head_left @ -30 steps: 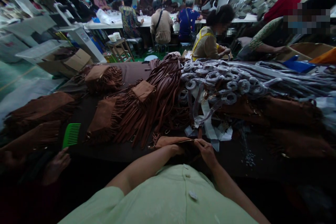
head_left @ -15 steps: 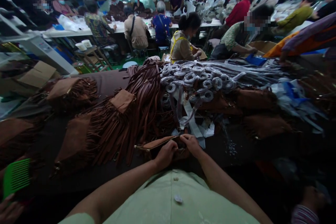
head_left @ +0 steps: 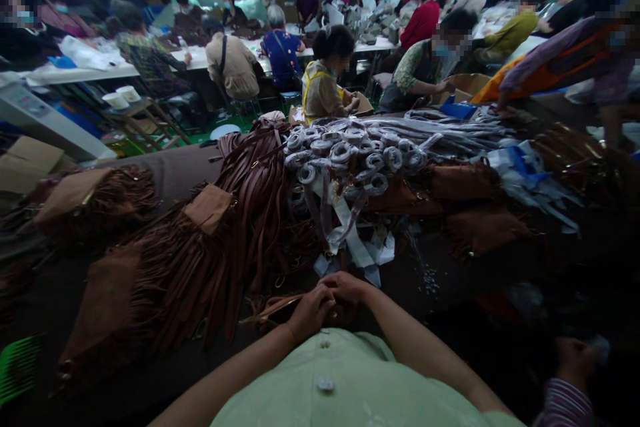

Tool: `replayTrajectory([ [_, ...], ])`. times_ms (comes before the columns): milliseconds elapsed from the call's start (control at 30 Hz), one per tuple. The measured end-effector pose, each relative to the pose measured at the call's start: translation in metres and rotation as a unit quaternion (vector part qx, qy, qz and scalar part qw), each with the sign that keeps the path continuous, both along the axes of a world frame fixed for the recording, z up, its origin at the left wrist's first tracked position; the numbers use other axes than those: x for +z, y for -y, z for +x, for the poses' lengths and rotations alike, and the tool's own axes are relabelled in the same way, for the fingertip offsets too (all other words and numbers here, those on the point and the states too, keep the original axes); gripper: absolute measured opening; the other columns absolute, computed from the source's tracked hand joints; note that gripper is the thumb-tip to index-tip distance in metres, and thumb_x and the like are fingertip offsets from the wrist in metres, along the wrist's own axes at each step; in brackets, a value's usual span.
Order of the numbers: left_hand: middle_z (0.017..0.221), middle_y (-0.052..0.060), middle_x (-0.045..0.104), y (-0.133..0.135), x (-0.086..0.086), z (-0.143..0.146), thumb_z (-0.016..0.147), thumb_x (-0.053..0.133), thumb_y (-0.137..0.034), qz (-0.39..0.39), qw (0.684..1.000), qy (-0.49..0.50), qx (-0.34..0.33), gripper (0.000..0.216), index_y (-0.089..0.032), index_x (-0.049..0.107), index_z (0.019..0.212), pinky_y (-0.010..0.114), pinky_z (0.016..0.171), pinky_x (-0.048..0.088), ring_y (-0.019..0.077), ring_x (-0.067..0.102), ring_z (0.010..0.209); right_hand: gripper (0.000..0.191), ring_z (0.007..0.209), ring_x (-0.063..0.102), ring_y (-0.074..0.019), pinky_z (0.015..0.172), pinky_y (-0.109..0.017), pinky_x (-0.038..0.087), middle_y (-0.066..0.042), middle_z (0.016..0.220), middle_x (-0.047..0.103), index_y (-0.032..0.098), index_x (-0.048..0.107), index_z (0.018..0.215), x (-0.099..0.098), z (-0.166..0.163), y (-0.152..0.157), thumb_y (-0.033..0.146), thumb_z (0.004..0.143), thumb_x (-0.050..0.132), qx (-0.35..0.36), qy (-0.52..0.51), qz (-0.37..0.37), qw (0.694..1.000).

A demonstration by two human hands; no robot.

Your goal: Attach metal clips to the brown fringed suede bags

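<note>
Close to my body lies a brown bag (head_left: 277, 311) with a gold-coloured zip edge, mostly covered by my hands. My left hand (head_left: 312, 312) is closed at its upper edge, fingers curled. Meeting it at the fingertips, my right hand (head_left: 345, 287) is also closed at the bag's right end; what exactly its fingers pinch is hidden. Just beyond are white paper strips (head_left: 356, 240) and plastic-wrapped coiled straps (head_left: 345, 153). Left of the bag, long brown straps (head_left: 260, 200) spread beside a small brown fringed bag (head_left: 209, 208).
More fringed bags lie at left (head_left: 107, 293) and right (head_left: 485, 230). A green comb (head_left: 20, 367) is at the lower left edge. A co-worker's hand (head_left: 575, 360) shows at lower right. Several people work at a long white table (head_left: 200, 60) beyond.
The view has turned right. My hands have come together, and the bag's opening, which stood wide before, is now narrowed and lower, largely covered by them.
</note>
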State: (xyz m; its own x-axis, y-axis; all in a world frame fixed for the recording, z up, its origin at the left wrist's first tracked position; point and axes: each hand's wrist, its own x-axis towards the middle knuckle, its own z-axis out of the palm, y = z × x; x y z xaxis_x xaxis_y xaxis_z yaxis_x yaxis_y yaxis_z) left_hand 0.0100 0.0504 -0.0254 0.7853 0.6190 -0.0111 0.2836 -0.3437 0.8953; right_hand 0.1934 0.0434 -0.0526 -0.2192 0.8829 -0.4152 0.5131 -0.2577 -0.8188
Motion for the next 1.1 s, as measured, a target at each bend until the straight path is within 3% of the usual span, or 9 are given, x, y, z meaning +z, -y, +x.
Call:
replayTrajectory([
  [67, 0.086, 0.003, 0.057, -0.002, 0.001, -0.002, 0.087, 0.049, -0.020, -0.034, 0.999, -0.003, -0.003, 0.006, -0.017, 0.053, 0.085, 0.025, 0.078, 0.042, 0.0144, 0.053, 0.083, 0.033, 0.089, 0.062, -0.0184, 0.078, -0.025, 0.047, -0.003, 0.097, 0.070, 0.020, 0.071, 0.097, 0.005, 0.033, 0.011, 0.042, 0.076, 0.057, -0.067, 0.020, 0.034, 0.997],
  [167, 0.087, 0.003, 0.059, -0.003, 0.002, -0.002, 0.087, 0.049, -0.022, -0.075, 0.997, -0.013, 0.011, 0.008, -0.016, 0.054, 0.085, 0.025, 0.078, 0.042, 0.0147, 0.054, 0.084, 0.041, 0.082, 0.064, -0.0195, 0.074, -0.027, 0.048, -0.005, 0.087, 0.071, 0.016, 0.071, 0.094, 0.007, 0.104, 0.032, 0.045, 0.082, 0.045, -0.191, 0.101, 0.043, 0.976],
  [300, 0.087, 0.003, 0.060, -0.004, 0.003, 0.002, 0.086, 0.050, -0.023, -0.100, 0.995, -0.026, 0.017, 0.009, -0.016, 0.056, 0.085, 0.025, 0.079, 0.041, 0.0149, 0.055, 0.085, 0.042, 0.081, 0.064, -0.0236, 0.070, -0.031, 0.047, -0.011, 0.090, 0.070, 0.013, 0.070, 0.095, -0.002, 0.195, 0.055, 0.041, 0.080, 0.043, -0.339, 0.246, 0.013, 0.908],
  [400, 0.087, 0.002, 0.060, -0.004, 0.004, 0.004, 0.086, 0.051, -0.023, -0.114, 0.992, -0.039, 0.020, 0.009, -0.016, 0.056, 0.085, 0.024, 0.078, 0.041, 0.0148, 0.056, 0.084, 0.035, 0.082, 0.064, -0.0259, 0.069, -0.033, 0.045, -0.014, 0.091, 0.070, 0.016, 0.072, 0.092, -0.015, 0.232, 0.056, 0.039, 0.077, 0.049, -0.388, 0.320, -0.010, 0.864],
  [533, 0.086, 0.002, 0.060, -0.004, 0.006, 0.006, 0.085, 0.052, -0.022, -0.122, 0.991, -0.050, 0.032, 0.009, -0.016, 0.057, 0.084, 0.024, 0.077, 0.041, 0.0146, 0.055, 0.083, 0.025, 0.080, 0.065, -0.0231, 0.067, -0.030, 0.044, -0.010, 0.086, 0.071, 0.023, 0.074, 0.085, -0.037, 0.247, 0.040, 0.038, 0.073, 0.057, -0.391, 0.348, -0.020, 0.852],
  [700, 0.084, 0.002, 0.060, -0.003, 0.009, 0.006, 0.084, 0.052, -0.021, -0.124, 0.990, -0.053, 0.037, 0.009, -0.015, 0.057, 0.082, 0.023, 0.077, 0.040, 0.0142, 0.055, 0.083, 0.015, 0.077, 0.065, -0.0243, 0.067, -0.032, 0.045, -0.011, 0.079, 0.071, 0.021, 0.073, 0.069, -0.050, 0.257, 0.024, 0.032, 0.066, 0.063, -0.399, 0.326, -0.028, 0.857],
  [900, 0.084, 0.002, 0.062, -0.004, 0.011, 0.004, 0.083, 0.052, -0.022, -0.128, 0.989, -0.060, 0.033, 0.009, -0.015, 0.059, 0.082, 0.023, 0.076, 0.040, 0.0142, 0.056, 0.083, 0.030, 0.086, 0.065, -0.0229, 0.077, -0.032, 0.048, -0.007, 0.088, 0.073, 0.020, 0.074, 0.081, -0.028, 0.265, 0.029, 0.044, 0.068, 0.061, -0.402, 0.211, 0.064, 0.889],
  [1100, 0.087, 0.002, 0.064, -0.006, 0.008, 0.003, 0.082, 0.054, -0.023, -0.137, 0.989, -0.056, 0.027, 0.011, -0.015, 0.061, 0.084, 0.023, 0.078, 0.041, 0.0145, 0.056, 0.084, 0.053, 0.085, 0.065, -0.0221, 0.075, -0.033, 0.051, -0.009, 0.094, 0.072, 0.013, 0.069, 0.099, 0.009, 0.242, 0.037, 0.057, 0.073, 0.056, -0.451, 0.111, 0.160, 0.871],
])
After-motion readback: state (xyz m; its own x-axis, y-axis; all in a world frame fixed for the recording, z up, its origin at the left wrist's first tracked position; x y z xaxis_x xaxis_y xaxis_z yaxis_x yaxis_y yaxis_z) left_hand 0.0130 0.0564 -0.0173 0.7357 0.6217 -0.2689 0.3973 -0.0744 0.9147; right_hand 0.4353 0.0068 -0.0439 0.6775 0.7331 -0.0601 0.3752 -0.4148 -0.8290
